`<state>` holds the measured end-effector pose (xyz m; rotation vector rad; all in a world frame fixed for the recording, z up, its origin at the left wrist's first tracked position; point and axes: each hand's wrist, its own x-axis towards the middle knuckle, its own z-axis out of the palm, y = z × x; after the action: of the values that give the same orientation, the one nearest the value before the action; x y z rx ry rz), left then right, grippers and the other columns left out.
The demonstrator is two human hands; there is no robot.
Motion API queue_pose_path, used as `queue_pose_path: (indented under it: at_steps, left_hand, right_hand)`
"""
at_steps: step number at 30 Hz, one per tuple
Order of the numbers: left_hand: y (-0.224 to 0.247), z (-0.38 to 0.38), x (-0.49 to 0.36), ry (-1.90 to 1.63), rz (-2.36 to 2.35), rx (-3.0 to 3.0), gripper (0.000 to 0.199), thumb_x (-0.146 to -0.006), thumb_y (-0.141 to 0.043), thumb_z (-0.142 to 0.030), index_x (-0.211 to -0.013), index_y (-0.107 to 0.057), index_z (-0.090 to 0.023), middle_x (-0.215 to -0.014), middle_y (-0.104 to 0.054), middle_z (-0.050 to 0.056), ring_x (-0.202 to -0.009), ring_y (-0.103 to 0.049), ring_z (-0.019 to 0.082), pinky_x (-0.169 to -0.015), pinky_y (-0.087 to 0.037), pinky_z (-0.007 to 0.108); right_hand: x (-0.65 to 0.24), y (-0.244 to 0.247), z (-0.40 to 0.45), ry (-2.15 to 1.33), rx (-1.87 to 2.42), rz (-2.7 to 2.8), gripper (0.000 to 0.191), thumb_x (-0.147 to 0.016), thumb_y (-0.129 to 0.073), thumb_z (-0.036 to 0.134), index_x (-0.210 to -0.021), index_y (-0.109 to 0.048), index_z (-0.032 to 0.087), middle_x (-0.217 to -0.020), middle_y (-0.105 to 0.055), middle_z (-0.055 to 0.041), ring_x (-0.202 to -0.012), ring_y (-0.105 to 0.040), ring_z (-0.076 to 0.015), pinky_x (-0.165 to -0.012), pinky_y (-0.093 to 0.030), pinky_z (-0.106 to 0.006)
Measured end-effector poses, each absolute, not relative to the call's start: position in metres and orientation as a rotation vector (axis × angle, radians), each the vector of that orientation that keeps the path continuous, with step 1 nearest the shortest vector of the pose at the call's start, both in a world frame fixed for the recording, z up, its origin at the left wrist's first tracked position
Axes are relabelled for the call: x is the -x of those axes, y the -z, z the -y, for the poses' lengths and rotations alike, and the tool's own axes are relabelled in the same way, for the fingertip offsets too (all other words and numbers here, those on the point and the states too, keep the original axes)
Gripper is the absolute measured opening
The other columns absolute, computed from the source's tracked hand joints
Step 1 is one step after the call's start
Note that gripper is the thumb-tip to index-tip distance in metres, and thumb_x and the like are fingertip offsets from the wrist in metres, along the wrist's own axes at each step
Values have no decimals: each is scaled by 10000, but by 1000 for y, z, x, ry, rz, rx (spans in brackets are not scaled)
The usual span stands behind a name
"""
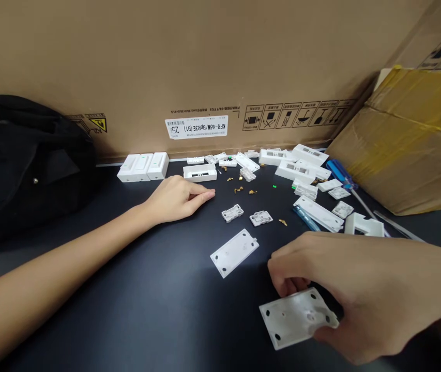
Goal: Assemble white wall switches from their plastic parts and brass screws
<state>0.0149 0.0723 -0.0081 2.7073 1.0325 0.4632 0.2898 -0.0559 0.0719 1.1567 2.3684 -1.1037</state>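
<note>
Right hand [363, 294] clamps a white plastic base plate [295, 320] at the lower right of the view, fingers curled round its far edge, heel and thumb at the near side; the plate's long axis runs roughly left to right, tilted slightly. A second perforated base plate [233, 252] lies flat up and to the left of that hand, long axis diagonal, lower left to upper right. Right hand is the nearer one, just apart from it. Left hand [177, 199] rests on the black surface [88, 294], fingers together, holding nothing, closest to a white open housing [200, 173] and loose brass clips [239, 190]. Two small white plates [232, 213] sit between the hands, farther up. White housings [301, 168] and a blue-handled screwdriver [338, 173] lie to the far right, by a taped cardboard box [410, 139]. Black bag [22, 165] sits far left.
</note>
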Motion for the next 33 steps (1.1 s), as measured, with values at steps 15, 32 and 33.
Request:
queue_pose_path:
  at_steps: [15,32,33]
  left_hand:
    - [7,-78,-13,-462,-1160,-2865,543,-986,-462,-380,-487,-496,-168,-438,-412,-8,-421,-330,100,-526,-200,298]
    - [4,-24,-30,-420,-83,-2825,278,-779,-561,-250,-576,-374,-219,-461,-481,-23,-433,-415,135,-503,-316,339]
    - [4,-25,-29,-420,-89,-2805,250,-750,-556,-233,-576,-377,-219,-461,-476,-25,-434,-413,134,-503,-316,333]
  right_hand:
    - [-302,-62,50,927,-1277,-2432,158,-870,-637,390,-782,-607,263,-670,-596,5,-505,-529,-149,-452,-300,-277]
    - [-309,-62,33,931,-1443,-2442,311,-951,-573,521,-801,-555,249,-596,-620,51,-488,-511,-117,-459,-318,-251]
    - [-309,-61,31,868,-1471,-2495,304,-955,-569,515,-813,-567,246,-596,-619,48,-492,-516,-117,-474,-324,-252]
